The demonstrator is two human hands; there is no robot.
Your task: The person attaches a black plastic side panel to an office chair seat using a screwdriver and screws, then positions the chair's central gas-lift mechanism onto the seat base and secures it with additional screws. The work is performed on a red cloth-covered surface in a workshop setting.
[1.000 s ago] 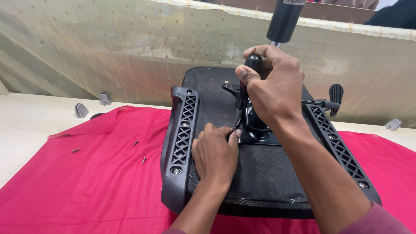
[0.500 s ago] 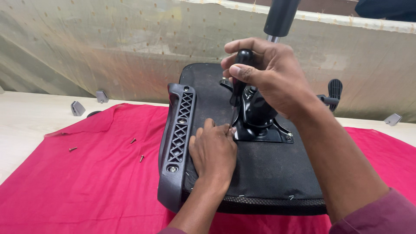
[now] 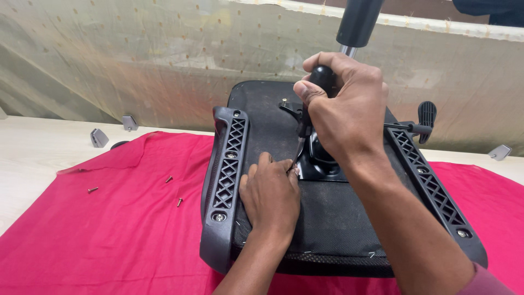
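An upturned black office chair seat (image 3: 327, 218) lies on a red cloth (image 3: 109, 229), its underside facing up. My right hand (image 3: 344, 109) grips the black handle of a screwdriver (image 3: 322, 82), held upright with its shaft pointing down at the metal mechanism plate (image 3: 319, 166) in the seat's middle. My left hand (image 3: 270, 196) rests flat on the seat fabric, its fingertips at the screwdriver's tip by the plate's left edge. A black armrest bracket (image 3: 226, 175) runs along the seat's left side, and another (image 3: 431, 186) along the right.
Three loose screws (image 3: 179, 201) lie on the cloth left of the seat. Small grey metal brackets (image 3: 99, 137) sit at the back left on the pale tabletop, one more (image 3: 499, 152) at the right. A gas-lift cylinder (image 3: 357, 24) rises behind my right hand. A translucent sheet hangs behind.
The view has shifted closer and slightly left. My right hand with the screwdriver has stayed over the mechanism plate, and my left hand remains flat by the tip.
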